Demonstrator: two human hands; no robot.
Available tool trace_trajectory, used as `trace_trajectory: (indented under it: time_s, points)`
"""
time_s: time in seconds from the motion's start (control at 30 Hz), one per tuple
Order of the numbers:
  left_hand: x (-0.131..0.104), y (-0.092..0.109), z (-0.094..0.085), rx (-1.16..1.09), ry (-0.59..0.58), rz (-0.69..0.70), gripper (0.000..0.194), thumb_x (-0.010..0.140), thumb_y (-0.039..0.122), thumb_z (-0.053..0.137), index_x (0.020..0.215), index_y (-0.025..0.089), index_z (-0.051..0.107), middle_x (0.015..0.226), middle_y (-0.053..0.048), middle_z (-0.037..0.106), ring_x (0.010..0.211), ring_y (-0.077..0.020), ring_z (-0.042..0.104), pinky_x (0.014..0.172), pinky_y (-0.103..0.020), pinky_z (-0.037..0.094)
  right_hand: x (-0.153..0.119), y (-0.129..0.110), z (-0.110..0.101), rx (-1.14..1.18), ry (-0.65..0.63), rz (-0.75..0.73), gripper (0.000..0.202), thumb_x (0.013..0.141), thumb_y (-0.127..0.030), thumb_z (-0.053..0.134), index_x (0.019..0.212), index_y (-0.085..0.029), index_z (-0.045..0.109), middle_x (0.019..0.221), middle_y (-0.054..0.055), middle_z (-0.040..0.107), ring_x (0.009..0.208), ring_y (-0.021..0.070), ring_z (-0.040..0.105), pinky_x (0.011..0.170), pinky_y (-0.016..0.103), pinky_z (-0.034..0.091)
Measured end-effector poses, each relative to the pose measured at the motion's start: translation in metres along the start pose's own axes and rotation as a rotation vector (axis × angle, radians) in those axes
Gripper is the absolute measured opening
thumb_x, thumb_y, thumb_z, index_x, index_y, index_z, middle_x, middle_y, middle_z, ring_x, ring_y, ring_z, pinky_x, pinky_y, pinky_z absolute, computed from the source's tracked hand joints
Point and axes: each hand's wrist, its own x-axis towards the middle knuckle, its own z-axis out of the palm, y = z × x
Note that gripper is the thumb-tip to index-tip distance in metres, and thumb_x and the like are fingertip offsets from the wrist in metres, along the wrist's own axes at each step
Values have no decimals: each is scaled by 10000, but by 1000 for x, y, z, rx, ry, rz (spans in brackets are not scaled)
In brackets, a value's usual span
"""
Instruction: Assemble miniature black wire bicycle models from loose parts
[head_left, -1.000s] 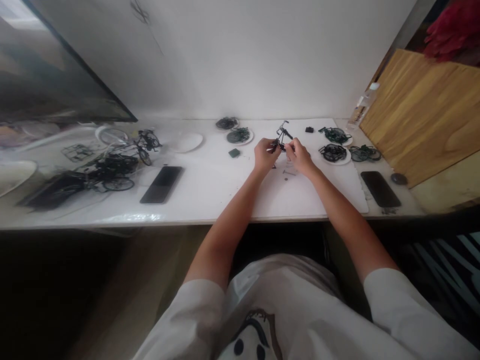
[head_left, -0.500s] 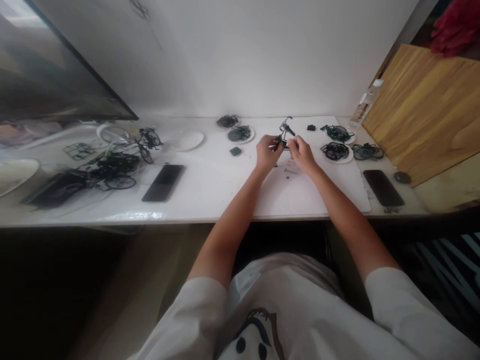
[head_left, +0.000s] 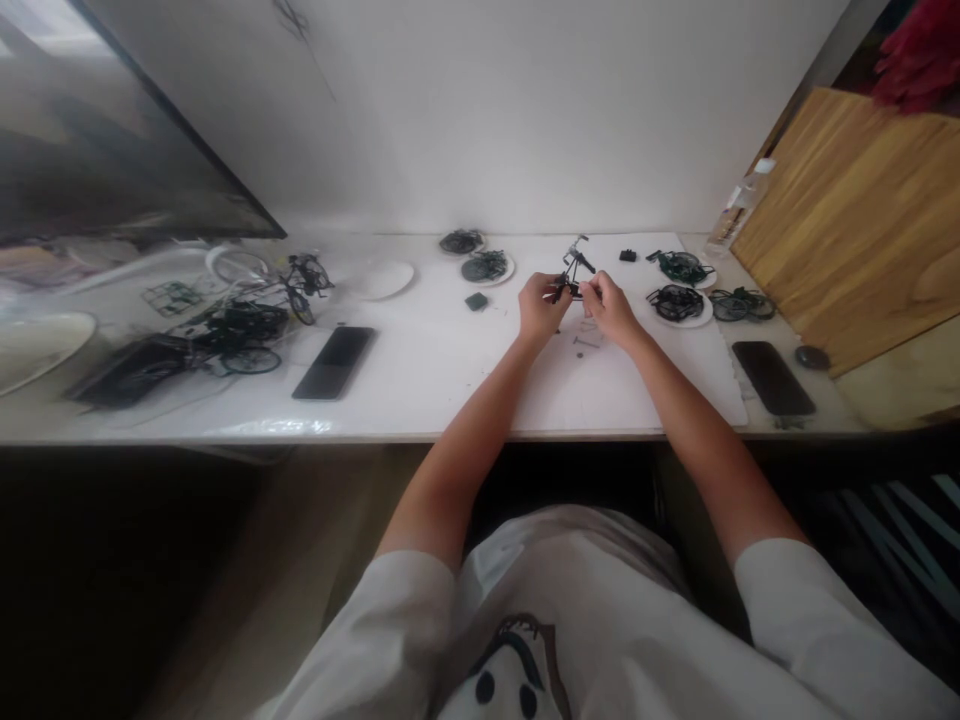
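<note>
A black miniature bicycle frame [head_left: 577, 258] with its handlebar upward is held above the white sheet on the table. My left hand [head_left: 541, 304] is closed around its left side, and my right hand [head_left: 612, 310] pinches its lower right part; the fingers hide much of the frame. Small loose screws [head_left: 583, 342] lie on the sheet just below my hands. Beyond my right hand is a small black part [head_left: 628, 256]. To the left sits a small dark green block [head_left: 476, 301].
Plates of dark bicycle parts stand at the back [head_left: 487, 267] and right [head_left: 679, 304]. Two phones [head_left: 334, 362] [head_left: 772, 378] lie on the table. Assembled model bicycles [head_left: 251, 325] crowd the left. A plastic bottle [head_left: 741, 208] leans near a wooden board [head_left: 855, 220].
The camera view has shifted slightly, so the table and its things appear a little further right. Both hands keep hold of the bicycle frame, with only slight finger movement.
</note>
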Motion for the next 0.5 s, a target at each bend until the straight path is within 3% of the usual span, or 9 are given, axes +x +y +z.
trace_trajectory:
  time_s: [0.3,0.5]
  points:
    - [-1,3,0,37,-21,32,151,892,190,792,1036,212,752,1068,-88,756,919,-171,768,764,-263,643,0,-2,1,19,4,29,616,1046,-849,444,811,-280,487,563,-35,531,554,182,546,687,359,473]
    - [0,4,2,26,-26,10,160,891,190,787,1049,211,770,1089,-92,761,922,-171,770,785,-270,645,-1,-8,0,-36,64,45,685,1025,-877,443,779,-254,581,593,-3,558,570,189,547,670,357,454]
